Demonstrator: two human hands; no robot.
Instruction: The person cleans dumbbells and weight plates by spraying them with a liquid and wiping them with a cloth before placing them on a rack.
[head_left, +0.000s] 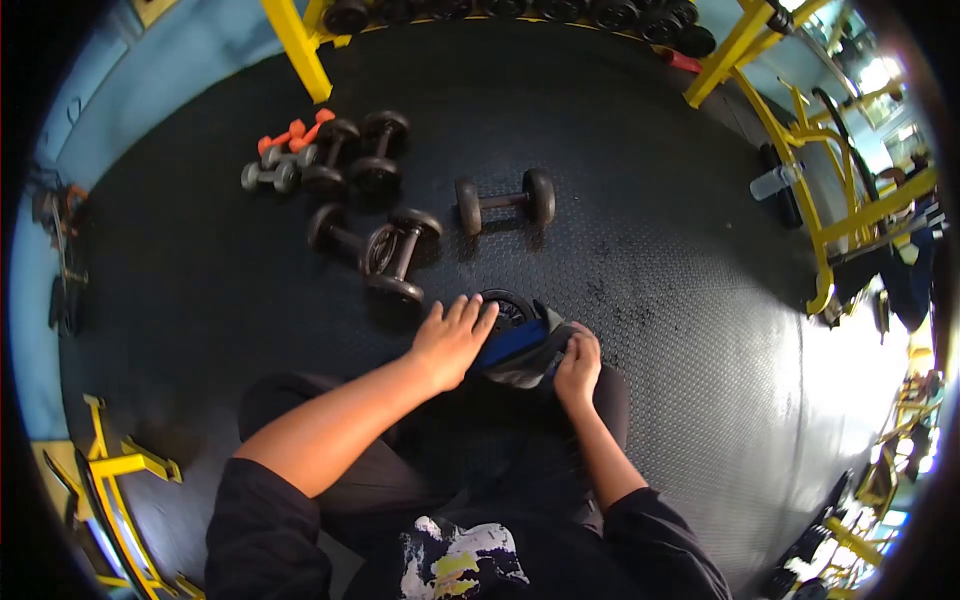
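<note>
Where a blue and grey cloth overlaps a black weight plate between the two hands, the right hand grips the cloth's edge, while the left hand is open, fingers extended at the plate's left side. Beyond, dark dumbbells rest on the black floor, near smaller grey dumbbells and orange dumbbells.

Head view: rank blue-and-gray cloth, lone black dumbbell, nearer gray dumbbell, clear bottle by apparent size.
1. Blue-and-gray cloth, lone black dumbbell: too close to rank; cloth partly hidden.
2. Nearer gray dumbbell, clear bottle: smaller, look alike.
</note>
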